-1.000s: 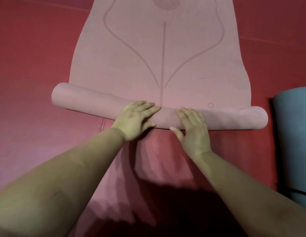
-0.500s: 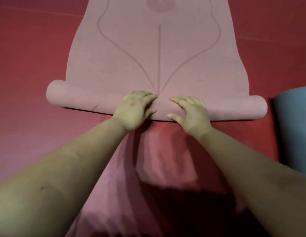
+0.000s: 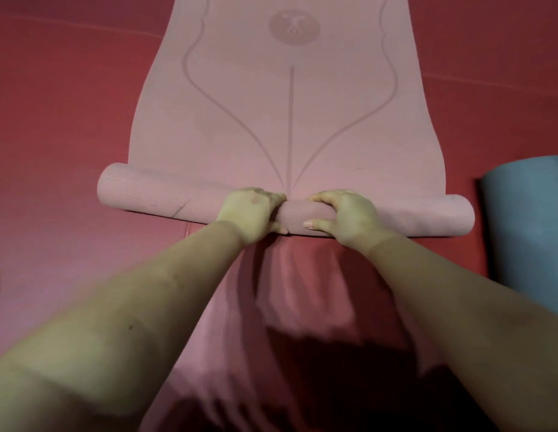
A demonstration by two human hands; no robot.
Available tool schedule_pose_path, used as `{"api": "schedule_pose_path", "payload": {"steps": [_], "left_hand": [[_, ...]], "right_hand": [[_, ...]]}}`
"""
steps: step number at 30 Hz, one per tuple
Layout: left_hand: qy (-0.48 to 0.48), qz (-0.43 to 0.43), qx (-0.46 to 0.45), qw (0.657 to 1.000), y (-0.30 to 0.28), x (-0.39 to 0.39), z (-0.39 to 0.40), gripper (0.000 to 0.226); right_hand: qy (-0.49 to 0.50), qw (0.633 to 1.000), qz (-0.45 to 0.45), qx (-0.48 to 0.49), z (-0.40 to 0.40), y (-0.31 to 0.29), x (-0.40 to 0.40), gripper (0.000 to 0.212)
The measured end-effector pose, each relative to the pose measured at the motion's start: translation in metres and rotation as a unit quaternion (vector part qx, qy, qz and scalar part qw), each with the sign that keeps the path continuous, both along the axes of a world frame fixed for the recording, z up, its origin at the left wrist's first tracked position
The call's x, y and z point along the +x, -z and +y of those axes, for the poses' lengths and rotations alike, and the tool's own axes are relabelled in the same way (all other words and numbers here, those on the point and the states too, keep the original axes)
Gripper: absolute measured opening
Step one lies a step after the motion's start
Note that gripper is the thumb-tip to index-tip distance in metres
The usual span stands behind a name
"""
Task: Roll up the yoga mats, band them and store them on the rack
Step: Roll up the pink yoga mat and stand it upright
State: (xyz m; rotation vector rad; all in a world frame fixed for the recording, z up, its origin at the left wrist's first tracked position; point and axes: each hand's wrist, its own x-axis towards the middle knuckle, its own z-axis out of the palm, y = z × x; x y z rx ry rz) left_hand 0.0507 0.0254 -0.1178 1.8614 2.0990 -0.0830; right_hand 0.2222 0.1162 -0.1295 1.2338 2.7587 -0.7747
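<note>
A pink yoga mat (image 3: 290, 113) with curved line markings and a round logo lies flat on the red floor, running away from me. Its near end is rolled into a tube (image 3: 153, 198) lying crosswise, slightly slanted, the left end farther from me. My left hand (image 3: 255, 213) grips the roll near its middle, fingers curled over the top and thumb under the near side. My right hand (image 3: 346, 216) grips the roll just beside it, fingers over the top and thumb along the near face. No band or rack shows.
A blue mat (image 3: 530, 226) lies along the right edge, close to the roll's right end. Red padded floor (image 3: 59, 120) surrounds the mat on both sides. A ribbed red mat surface (image 3: 290, 291) spreads below the roll between my forearms.
The roll has moved farther up the mat, away from me, and grown thicker. My hands went from lying flat on top to curling around the roll.
</note>
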Motion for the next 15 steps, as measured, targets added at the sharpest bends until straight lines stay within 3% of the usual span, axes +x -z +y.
{"api": "schedule_pose_path", "payload": {"steps": [5, 13, 15], "left_hand": [[0.020, -0.038, -0.052, 0.998, -0.008, 0.038, -0.067, 0.062], [0.001, -0.070, -0.096, 0.993, -0.007, 0.073, -0.132, 0.069], [-0.012, -0.080, -0.102, 0.992, -0.008, 0.073, -0.134, 0.069]], "right_hand": [[0.025, 0.991, -0.050, -0.122, -0.063, -0.015, 0.040, 0.055], [0.016, 0.983, -0.101, -0.155, -0.124, -0.014, 0.077, 0.062], [0.006, 0.987, -0.106, -0.123, -0.131, -0.013, 0.080, 0.061]]}}
